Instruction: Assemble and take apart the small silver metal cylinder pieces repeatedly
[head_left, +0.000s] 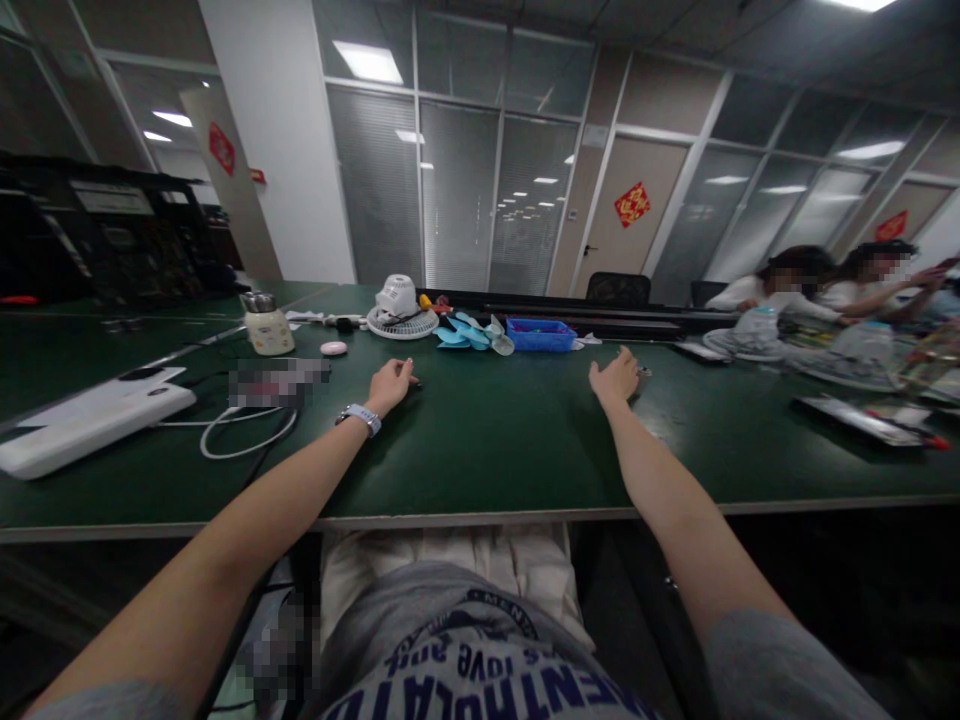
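My left hand rests on the green table, a watch on its wrist and its fingers curled. A small dark tip shows at its fingertips; I cannot make out what it is. My right hand lies further right, fingers bent around a small grey part. Beyond both hands lie a white fan body on its round grille, light blue fan blades and a blue tray.
At the left are a flat white device, a looped white cable, a pink disc and a cream jar with a metal lid. Two people sit at the far right amid their own items. The table's front edge runs just above my lap.
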